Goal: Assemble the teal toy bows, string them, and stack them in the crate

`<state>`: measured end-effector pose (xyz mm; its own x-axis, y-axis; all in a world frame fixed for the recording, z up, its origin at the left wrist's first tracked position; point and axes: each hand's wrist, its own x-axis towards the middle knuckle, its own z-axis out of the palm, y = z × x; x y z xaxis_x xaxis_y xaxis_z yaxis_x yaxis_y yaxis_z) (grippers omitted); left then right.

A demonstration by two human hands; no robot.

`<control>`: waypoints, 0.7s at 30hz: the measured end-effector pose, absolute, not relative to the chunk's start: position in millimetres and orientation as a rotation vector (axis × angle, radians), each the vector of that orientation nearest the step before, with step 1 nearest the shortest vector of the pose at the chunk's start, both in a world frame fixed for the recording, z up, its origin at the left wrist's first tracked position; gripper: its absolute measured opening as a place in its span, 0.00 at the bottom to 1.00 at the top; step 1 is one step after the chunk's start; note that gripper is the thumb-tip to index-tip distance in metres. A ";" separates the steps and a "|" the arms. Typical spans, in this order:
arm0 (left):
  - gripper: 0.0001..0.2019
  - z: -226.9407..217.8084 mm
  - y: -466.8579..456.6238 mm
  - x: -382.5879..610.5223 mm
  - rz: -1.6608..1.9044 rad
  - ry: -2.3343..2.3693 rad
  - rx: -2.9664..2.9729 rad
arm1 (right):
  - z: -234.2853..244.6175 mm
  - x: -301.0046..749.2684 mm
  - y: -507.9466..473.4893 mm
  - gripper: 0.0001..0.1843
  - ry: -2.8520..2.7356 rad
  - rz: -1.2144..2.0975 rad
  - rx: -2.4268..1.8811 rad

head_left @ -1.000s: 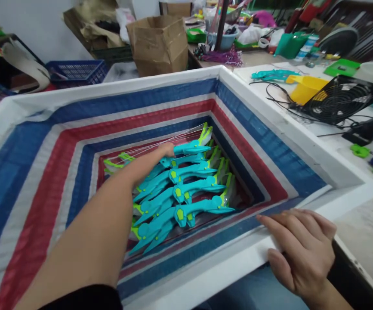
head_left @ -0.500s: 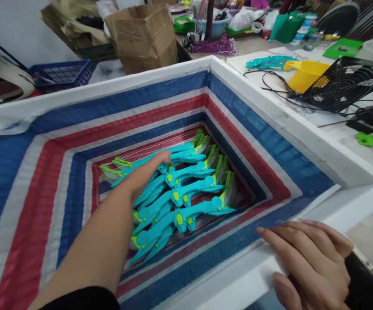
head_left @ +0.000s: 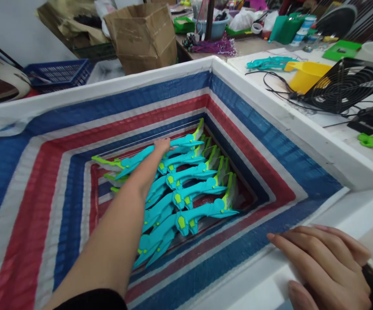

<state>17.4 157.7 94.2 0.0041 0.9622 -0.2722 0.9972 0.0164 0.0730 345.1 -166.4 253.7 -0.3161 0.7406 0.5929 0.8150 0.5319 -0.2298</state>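
Inside the bin lined with striped tarp (head_left: 53, 181), several turquoise toy bows (head_left: 199, 210) with lime-green tips lie in an overlapping row. My left hand (head_left: 162, 146) reaches down to the far end of the row, its fingers closed around the middle of the farthest toy bow (head_left: 183, 141). That bow's white string runs between its green tips, and my forearm covers part of the row. My right hand (head_left: 328, 258) rests on the white rim (head_left: 263, 275) at the near right, fingers stretched out and holding nothing.
A cardboard box (head_left: 141, 38) and a blue basket (head_left: 57, 73) stand beyond the bin. On the right-hand table are a black fan (head_left: 344, 86), a yellow scoop (head_left: 309, 75), cables and turquoise parts (head_left: 270, 63).
My left hand has moved up and away with the farthest toy bow, whose tips now stand higher above the others. My right hand stays on the rim, and the view has shifted slightly.
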 end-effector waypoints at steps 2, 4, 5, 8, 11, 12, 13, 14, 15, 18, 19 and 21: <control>0.34 75.5 163.4 19.1 -0.183 2.129 1.943 | 253.3 345.4 -167.4 0.21 -2.114 -0.159 -1.266; 0.32 54.8 153.4 17.5 -0.131 2.170 1.834 | 252.4 346.6 -168.9 0.21 -2.113 -0.162 -1.271; 0.30 45.2 145.2 16.7 -0.098 2.166 1.805 | 251.7 347.5 -169.7 0.21 -2.114 -0.158 -1.270; 0.29 24.8 120.5 18.6 0.036 2.154 1.855 | 249.2 350.7 -171.1 0.22 -2.117 -0.157 -1.261; 0.32 21.1 105.9 25.7 0.144 2.258 1.916 | 246.8 353.0 -171.0 0.22 -2.118 -0.163 -1.259; 0.32 22.7 103.6 27.6 0.158 2.294 1.933 | 246.3 353.4 -170.8 0.22 -2.121 -0.169 -1.253; 0.32 25.0 102.2 28.3 0.162 2.317 1.954 | 245.9 353.6 -170.5 0.23 -2.121 -0.174 -1.248; 0.31 27.7 101.7 27.6 0.158 2.324 1.977 | 245.8 353.5 -170.2 0.23 -2.116 -0.184 -1.240; 0.30 30.4 101.7 25.4 0.152 2.317 2.002 | 245.7 353.3 -169.9 0.23 -2.111 -0.192 -1.237; 0.26 36.2 103.9 10.4 0.153 2.265 2.035 | 246.2 352.3 -169.4 0.24 -2.101 -0.202 -1.249; 0.26 37.1 104.9 3.9 0.158 2.254 2.028 | 246.3 352.1 -169.4 0.24 -2.102 -0.203 -1.256; 0.25 37.2 106.8 -8.4 0.164 2.246 2.005 | 246.3 352.3 -169.8 0.24 -2.114 -0.189 -1.270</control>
